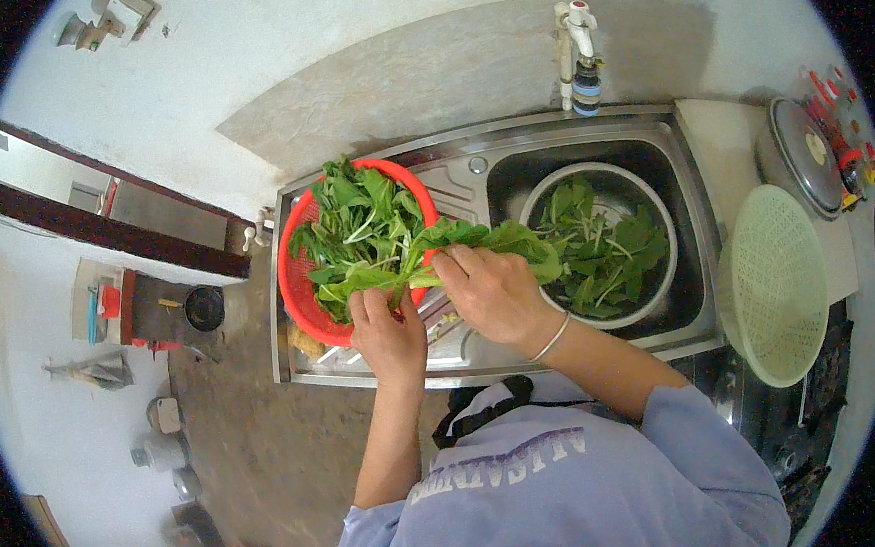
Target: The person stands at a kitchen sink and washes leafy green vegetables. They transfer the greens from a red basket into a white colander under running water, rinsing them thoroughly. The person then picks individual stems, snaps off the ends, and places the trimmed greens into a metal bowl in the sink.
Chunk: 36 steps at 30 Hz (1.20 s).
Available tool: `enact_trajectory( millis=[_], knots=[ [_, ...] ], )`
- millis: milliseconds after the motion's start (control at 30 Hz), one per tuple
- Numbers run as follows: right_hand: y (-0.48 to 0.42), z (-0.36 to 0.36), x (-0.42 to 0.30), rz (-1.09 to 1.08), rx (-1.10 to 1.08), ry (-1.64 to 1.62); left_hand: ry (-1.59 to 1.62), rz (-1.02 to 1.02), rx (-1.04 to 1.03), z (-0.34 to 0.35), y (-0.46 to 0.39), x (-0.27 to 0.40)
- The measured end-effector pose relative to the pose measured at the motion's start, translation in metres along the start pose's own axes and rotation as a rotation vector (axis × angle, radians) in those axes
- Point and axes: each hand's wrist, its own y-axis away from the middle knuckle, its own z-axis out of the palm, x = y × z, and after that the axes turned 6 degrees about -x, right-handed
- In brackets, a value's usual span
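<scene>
Between my two hands stretches a bunch of leafy greens (530, 249), above the gap from the red basket to the sink. My right hand (487, 289) grips its stalks, the leaves spreading out past the knuckles. My left hand (388, 329) pinches the stem end, close to the front rim of the red plastic basket (294, 297). More leafy greens (363, 225) heap up inside that basket, which rests on the ribbed drainboard (459, 197). Inside the sink basin (688, 258), a round metal bowl (669, 259) holds loose green leaves (605, 256).
A white tap (582, 28) is fixed to the wall behind the sink. To the right, a pale green plastic colander (780, 282) leans beside a lidded pot (806, 149), with a gas stove (761, 404) nearer me. A yellowish sponge-like piece (305, 344) lies by the basket.
</scene>
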Motion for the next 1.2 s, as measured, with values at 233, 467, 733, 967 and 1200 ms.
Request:
enact_trajectory(
  millis=[233,467,733,967,1200],
  knots=[
    [0.001,-0.003,-0.015,0.065,-0.263,-0.140,0.130,-0.062,-0.016,0.007,-0.004,-0.004],
    [0.016,0.004,-0.017,0.117,-0.428,-0.518,0.818,-0.516,-0.125,0.009,-0.023,-0.036],
    [0.020,-0.012,0.027,-0.091,-0.079,-0.374,1.098,-0.638,-0.669,-0.023,-0.026,-0.039],
    [0.026,0.007,0.027,-0.394,-0.016,-0.149,1.034,-0.593,-1.031,-0.017,-0.016,-0.026],
    [0.032,0.015,0.027,-0.321,-0.035,-0.117,1.307,-0.717,-0.927,-0.010,-0.007,-0.013]
  ],
)
